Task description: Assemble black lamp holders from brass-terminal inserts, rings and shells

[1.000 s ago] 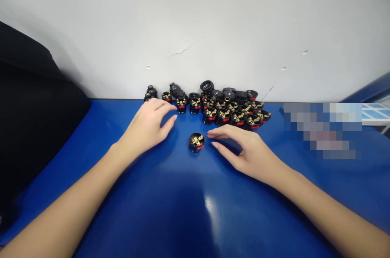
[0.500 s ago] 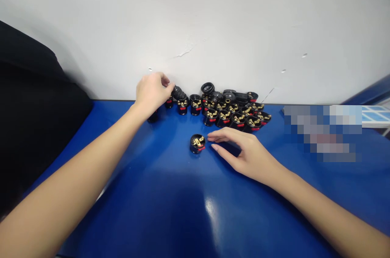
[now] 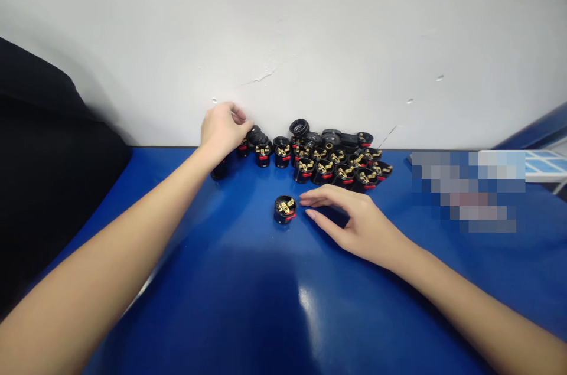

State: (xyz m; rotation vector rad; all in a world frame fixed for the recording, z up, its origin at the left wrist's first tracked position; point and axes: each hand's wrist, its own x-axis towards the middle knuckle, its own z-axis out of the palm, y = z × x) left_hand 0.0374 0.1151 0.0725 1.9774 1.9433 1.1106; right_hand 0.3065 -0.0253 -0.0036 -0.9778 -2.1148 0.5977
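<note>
My left hand [image 3: 225, 130] is at the back of the table, its fingers curled into a pinch beside a black ribbed cover [image 3: 257, 136]. What the fingertips grip is hidden behind the hand. Under that wrist, a dark round piece [image 3: 218, 172] is partly covered. A single black round plug body [image 3: 284, 209] with brass contacts and a red tab stands in the middle, contacts up. Just right of it, apart from it, my right hand [image 3: 341, 215] rests with thumb and fingers spread, holding nothing.
Several similar plug bodies [image 3: 324, 170] cluster at the back right, with black covers [image 3: 299, 128] among them against the white wall [image 3: 274, 38]. Black cloth [image 3: 53, 186] hangs at left. A blurred-out patch [image 3: 469, 192] and a blue-and-white panel [image 3: 543, 163] lie right on the blue table [image 3: 221, 286].
The view has shifted slightly. My left hand has moved a little to the right relative to the table, still pinched near the ribbed cover. My right hand and the single plug body look nearly unchanged.
</note>
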